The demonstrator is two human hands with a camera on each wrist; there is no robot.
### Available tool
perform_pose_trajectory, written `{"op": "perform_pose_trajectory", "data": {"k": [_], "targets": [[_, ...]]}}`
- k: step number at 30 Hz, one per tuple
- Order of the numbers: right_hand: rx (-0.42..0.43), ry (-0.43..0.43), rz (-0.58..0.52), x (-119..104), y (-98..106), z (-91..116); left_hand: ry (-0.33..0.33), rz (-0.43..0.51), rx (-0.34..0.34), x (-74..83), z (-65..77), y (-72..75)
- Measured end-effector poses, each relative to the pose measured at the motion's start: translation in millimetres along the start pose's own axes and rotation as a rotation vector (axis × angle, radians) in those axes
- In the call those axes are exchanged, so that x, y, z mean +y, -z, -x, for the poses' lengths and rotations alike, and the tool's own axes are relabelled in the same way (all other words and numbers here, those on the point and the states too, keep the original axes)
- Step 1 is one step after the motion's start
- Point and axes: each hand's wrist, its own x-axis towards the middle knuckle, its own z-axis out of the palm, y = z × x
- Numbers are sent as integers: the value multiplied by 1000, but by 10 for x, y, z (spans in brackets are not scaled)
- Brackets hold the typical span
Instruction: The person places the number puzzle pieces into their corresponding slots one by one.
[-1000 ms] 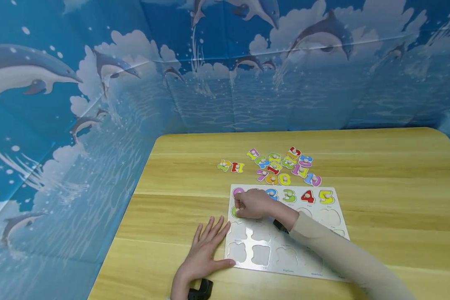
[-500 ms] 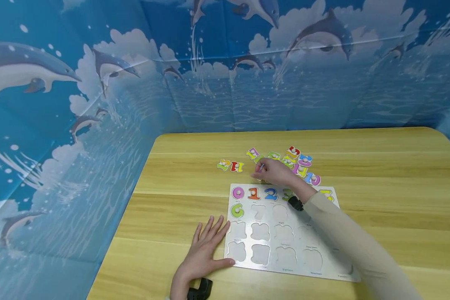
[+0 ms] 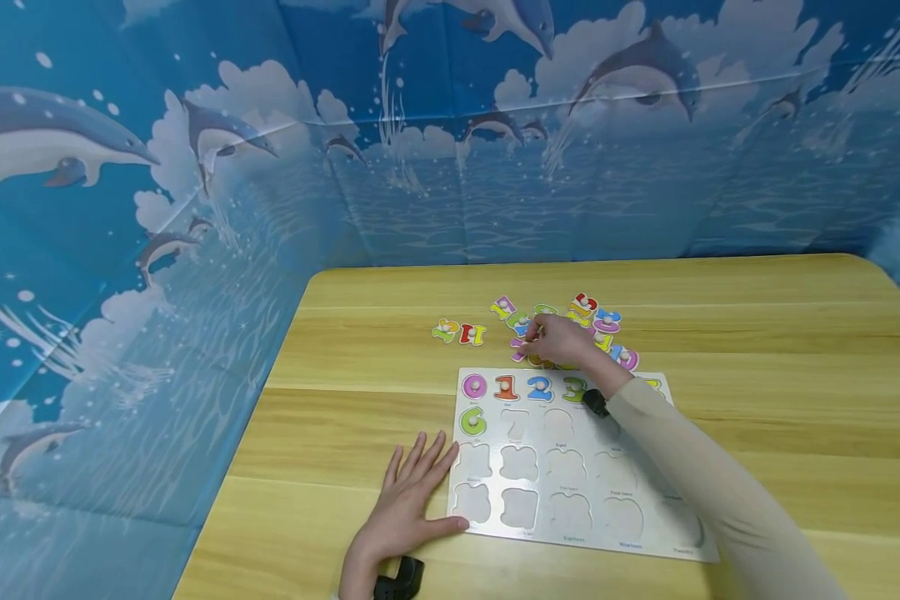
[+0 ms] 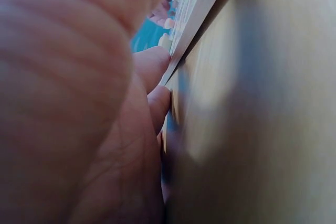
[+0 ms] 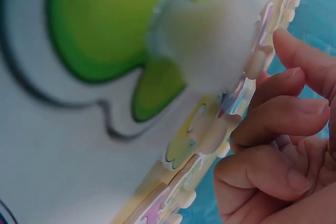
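My left hand [image 3: 408, 512] lies spread at the left edge of the white number puzzle board [image 3: 521, 521], thumb and fingertips right at its rim. In the left wrist view, its fingers [image 4: 152, 66] touch the board's side. My right hand [image 3: 562, 340] is over the loose number pieces behind the board, its forearm crossing the board. Just by its fingertips lies a purple 7 piece [image 3: 518, 350]. Seen from the right wrist, the fingers [image 5: 278, 116] are loosely bent, fingertips apart, close to the knobs, with nothing visibly held. A green 3 piece [image 5: 100, 30] fills the near side there.
Pieces 0 [image 3: 475, 386], 1 [image 3: 506, 387], 2 [image 3: 540, 388] and a green 6 [image 3: 472, 422] sit in the board's slots. Away to the left are an 11 piece [image 3: 473, 334] and another two-digit piece [image 3: 446, 331]. A dolphin-print cloth [image 3: 435, 217] hangs behind the wooden table [image 3: 330, 417].
My right hand has left the green 6 in its slot and moved up and right to the loose pieces, then shifted slightly right among them. My left hand has stayed in place.
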Motion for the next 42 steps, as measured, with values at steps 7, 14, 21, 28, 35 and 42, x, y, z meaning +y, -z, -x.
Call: {"op": "perform_pose_trajectory", "data": {"k": [7, 14, 21, 28, 35, 42], "targets": [[7, 26, 46, 42, -38, -38, -13, -3, 11, -18, 6, -10], [19, 48, 62, 28, -62, -35, -7, 2, -1, -29, 7, -11], [28, 51, 73, 11, -80, -26, 1, 8, -13, -27, 15, 5], [5, 36, 40, 6, -76, -5, 1, 17, -18, -28, 27, 18], [-10, 96, 53, -8, -40, 78, -8, 12, -11, -32, 27, 19], [-87, 225, 102, -46, -44, 319, -10, 18, -9, -24, 36, 15]]}}
